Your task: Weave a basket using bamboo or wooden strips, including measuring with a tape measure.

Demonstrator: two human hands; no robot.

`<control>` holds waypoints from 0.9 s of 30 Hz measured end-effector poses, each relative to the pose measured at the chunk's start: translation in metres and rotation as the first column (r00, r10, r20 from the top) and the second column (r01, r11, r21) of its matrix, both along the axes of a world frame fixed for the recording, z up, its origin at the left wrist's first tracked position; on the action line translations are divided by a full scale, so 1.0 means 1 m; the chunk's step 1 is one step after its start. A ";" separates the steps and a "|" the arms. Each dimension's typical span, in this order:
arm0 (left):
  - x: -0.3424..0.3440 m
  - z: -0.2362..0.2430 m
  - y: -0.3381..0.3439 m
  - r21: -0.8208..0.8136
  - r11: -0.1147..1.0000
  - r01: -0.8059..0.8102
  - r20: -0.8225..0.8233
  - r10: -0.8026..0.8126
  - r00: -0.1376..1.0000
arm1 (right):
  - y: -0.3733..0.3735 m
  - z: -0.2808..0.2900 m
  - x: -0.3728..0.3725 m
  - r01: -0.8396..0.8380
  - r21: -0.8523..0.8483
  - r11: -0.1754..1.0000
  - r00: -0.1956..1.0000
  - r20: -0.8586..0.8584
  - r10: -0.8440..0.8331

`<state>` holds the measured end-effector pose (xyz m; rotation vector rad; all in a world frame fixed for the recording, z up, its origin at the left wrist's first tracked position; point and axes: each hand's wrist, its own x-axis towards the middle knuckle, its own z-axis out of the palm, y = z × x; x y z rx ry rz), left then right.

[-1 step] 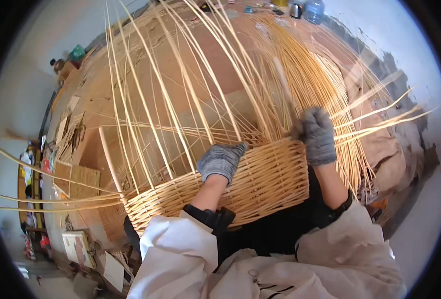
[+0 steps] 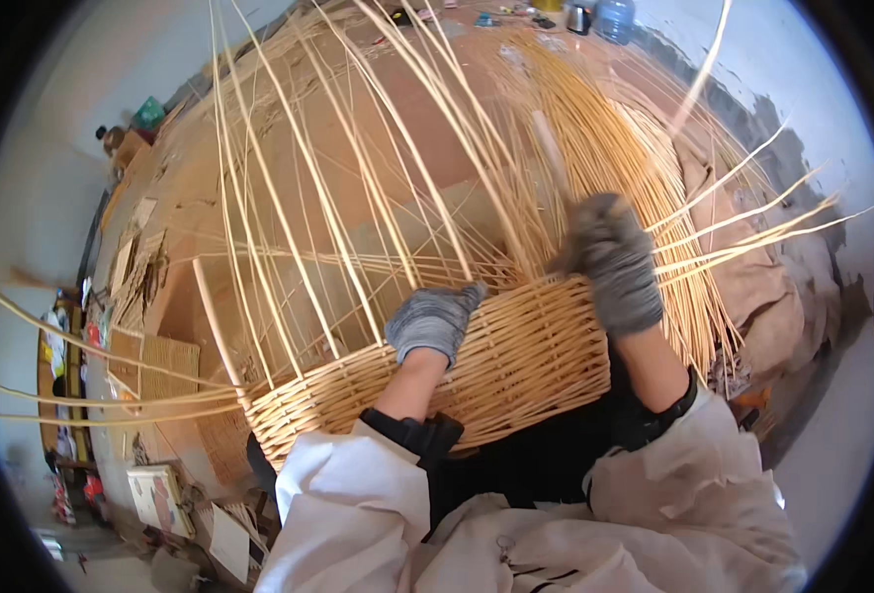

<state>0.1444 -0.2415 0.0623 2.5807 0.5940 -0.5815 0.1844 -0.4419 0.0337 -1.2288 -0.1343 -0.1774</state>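
A partly woven wicker basket (image 2: 536, 341) lies across my lap, its long side toward me. Pale upright rods (image 2: 320, 193) rise from its far edge, and a thick corner post (image 2: 218, 326) stands at the left end. My left hand (image 2: 431, 321), in a grey knit glove, lies over the top edge near the middle, fingers closed around the weave and rods. At the right corner my right hand (image 2: 615, 262), gloved too, is curled into a fist. Motion blurs its fingers, and whatever they grip cannot be made out. A thick pale stick (image 2: 550, 148) rises just beyond that fist.
A large bundle of willow rods (image 2: 610, 124) lies on the floor beyond the right corner, beside brown cloth (image 2: 743, 282). Loose rod ends (image 2: 793, 232) stick out right, others (image 2: 111, 395) left. A blue water jug (image 2: 615, 20) stands far back; a shelf (image 2: 61, 381) is at left.
My right hand has shifted a little left and up over the corner. A blurred rod at the upper right has swung upward. The left hand keeps its place on the basket edge.
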 end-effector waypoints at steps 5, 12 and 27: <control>-0.003 0.012 -0.014 0.227 0.961 0.155 -0.018 -0.155 0.988 | -0.053 0.020 0.065 -0.286 -0.156 0.945 0.955 -0.133 0.267; 0.092 0.040 -0.063 0.208 0.847 0.489 0.087 -0.514 0.853 | -0.077 -0.013 0.050 -0.348 0.263 0.900 0.856 -0.301 0.419; -0.002 -0.039 -0.090 0.101 0.955 0.278 0.344 -0.296 0.891 | 0.024 0.045 0.122 -0.148 -0.804 0.577 0.982 -0.187 -0.008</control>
